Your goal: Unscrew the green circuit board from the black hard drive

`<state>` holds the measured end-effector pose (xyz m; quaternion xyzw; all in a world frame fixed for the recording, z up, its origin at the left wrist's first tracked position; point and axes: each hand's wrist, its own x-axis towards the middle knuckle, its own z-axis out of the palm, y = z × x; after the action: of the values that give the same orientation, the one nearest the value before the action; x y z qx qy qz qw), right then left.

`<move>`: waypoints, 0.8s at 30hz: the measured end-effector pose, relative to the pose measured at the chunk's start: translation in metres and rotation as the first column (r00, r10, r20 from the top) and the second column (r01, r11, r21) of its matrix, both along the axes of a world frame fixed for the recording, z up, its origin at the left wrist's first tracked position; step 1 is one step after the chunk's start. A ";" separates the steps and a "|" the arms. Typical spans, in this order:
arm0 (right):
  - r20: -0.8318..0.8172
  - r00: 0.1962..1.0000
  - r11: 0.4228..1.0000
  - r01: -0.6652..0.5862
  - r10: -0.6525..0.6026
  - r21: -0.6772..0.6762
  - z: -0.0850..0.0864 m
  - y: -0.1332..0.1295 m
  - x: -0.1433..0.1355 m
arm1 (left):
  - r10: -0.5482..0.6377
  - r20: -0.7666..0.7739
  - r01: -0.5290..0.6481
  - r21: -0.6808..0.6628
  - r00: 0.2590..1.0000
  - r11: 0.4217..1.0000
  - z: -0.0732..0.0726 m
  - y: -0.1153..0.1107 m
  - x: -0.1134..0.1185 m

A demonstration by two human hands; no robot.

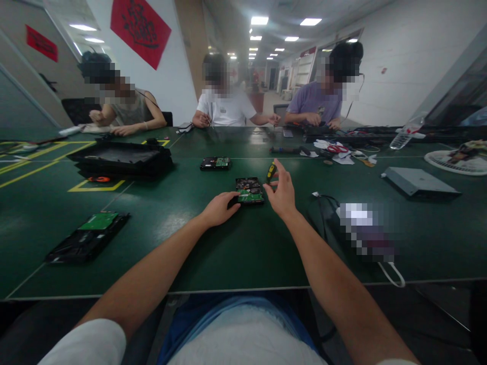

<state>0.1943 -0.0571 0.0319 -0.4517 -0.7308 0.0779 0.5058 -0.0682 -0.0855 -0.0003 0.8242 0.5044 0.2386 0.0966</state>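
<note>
A hard drive (249, 186) with a green circuit board on its near side lies flat on the green table in front of me. My left hand (221, 209) grips its near left edge, with the fingers over the board and the thumb along the front. Just off the drive's right side, my right hand (282, 191) pinches a short yellow-and-black screwdriver (271, 173) between thumb and fingers. The screwdriver's handle points up and leans; its tip is too small to make out.
Another hard drive (215, 163) lies farther back. A larger black device with a green board (87, 235) is at left, near black trays (122, 158). On the right are a phone-like item with cables (365, 230), a grey metal box (420, 182) and a bottle (407, 133). Three people sit opposite.
</note>
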 end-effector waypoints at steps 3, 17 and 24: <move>-0.021 1.000 1.000 -0.014 0.013 -0.020 0.001 -0.001 -0.001 | -0.007 -0.002 0.007 0.005 1.000 1.000 0.001 0.000 0.000; -0.065 0.997 0.999 -0.038 0.037 -0.008 -0.005 0.003 -0.001 | 0.011 -0.026 -0.011 -0.010 1.000 1.000 0.001 -0.002 0.002; -0.033 0.999 1.000 -0.022 0.021 -0.013 -0.003 0.002 -0.001 | 0.008 -0.023 -0.009 -0.005 1.000 1.000 0.003 -0.003 0.002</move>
<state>0.1933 -0.0547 0.0284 -0.4458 -0.7265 0.0956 0.5141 -0.0658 -0.0883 0.0025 0.8245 0.5096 0.2284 0.0918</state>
